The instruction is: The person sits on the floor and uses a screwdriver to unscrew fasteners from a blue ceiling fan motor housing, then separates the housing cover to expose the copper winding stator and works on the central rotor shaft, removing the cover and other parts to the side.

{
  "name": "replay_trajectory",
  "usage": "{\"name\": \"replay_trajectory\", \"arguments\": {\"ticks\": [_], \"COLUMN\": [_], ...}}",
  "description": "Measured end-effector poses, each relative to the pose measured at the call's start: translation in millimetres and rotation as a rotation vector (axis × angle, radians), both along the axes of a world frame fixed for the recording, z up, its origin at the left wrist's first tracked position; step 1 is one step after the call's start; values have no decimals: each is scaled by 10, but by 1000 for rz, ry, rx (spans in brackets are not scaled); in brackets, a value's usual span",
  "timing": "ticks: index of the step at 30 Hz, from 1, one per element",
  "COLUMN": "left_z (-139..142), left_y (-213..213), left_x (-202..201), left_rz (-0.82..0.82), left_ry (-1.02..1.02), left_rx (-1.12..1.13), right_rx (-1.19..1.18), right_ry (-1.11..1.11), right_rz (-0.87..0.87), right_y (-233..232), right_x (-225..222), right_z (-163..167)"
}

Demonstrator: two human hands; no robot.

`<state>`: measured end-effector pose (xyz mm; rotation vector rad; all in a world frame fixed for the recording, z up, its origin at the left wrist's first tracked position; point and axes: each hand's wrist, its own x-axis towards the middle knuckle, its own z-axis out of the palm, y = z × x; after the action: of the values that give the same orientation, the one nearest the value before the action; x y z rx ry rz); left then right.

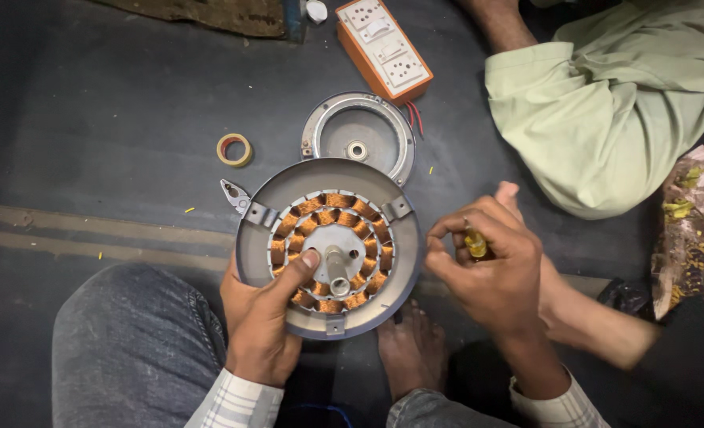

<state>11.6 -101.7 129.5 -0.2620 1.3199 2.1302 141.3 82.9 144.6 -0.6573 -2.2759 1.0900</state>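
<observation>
My left hand [261, 313] grips the near-left rim of a round grey fan motor housing [328, 178], its thumb lying across the ring of copper windings [336, 202] near the central shaft [336, 265]. My right hand [491, 265] hovers just right of the housing, fingers closed around a small yellow-handled tool [476, 244]. Another person's hand [518, 206] shows behind my right hand, and their forearm runs off to the right.
A second round metal cover [360, 127] lies beyond the housing. An orange and white switchboard [382, 47] sits farther back. A roll of tape [234, 149] and pliers [235, 194] lie at the left. A seated person in green clothing [606, 111] is at the right.
</observation>
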Motion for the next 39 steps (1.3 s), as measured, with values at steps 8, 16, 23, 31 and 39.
{"name": "replay_trajectory", "arguments": {"ticks": [8, 16, 23, 31, 39], "left_z": [4, 24, 46, 63, 72], "left_y": [10, 19, 18, 22, 29], "left_x": [-1, 17, 50, 92, 106], "left_rz": [2, -22, -63, -84, -67], "left_ry": [14, 29, 38, 14, 18], "left_rx": [32, 44, 57, 69, 93], "right_rx": [-29, 194, 236, 246, 209], "right_ry": [-14, -113, -128, -100, -127], "right_rz": [-21, 103, 86, -60, -111], "right_y": [27, -150, -195, -226, -183], "right_x": [91, 32, 61, 68, 98], "right_z": [222, 243, 246, 137, 94]}}
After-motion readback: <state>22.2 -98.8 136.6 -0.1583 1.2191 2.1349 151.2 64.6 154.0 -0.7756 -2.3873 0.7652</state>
